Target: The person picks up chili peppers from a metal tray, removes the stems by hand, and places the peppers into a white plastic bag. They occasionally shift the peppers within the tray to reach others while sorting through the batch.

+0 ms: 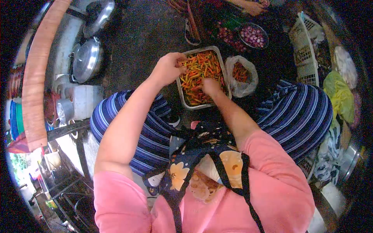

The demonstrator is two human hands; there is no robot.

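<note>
A rectangular metal tray [228, 83] full of small red, orange and green chili peppers [200, 66] is on the dark floor in front of me. My left hand [169, 69] is over the tray's left edge. Its fingers are curled towards the thumb, and what lies between them, if anything, is too small to make out. Lower in the tray, my right hand [211, 88] reaches in among the peppers. Its fingertips are hidden and slightly blurred. Touching or close beside the tray's right side stands an open clear plastic bag [248, 83] with more chili peppers inside.
Beyond the tray are a bowl of shallots [253, 35] and loose shallots [229, 35]. Another person's arm [248, 6] shows at the top. A white plastic crate [305, 50] stands at right; lidded metal pots [87, 59] are at left. My striped-clad knees flank the tray.
</note>
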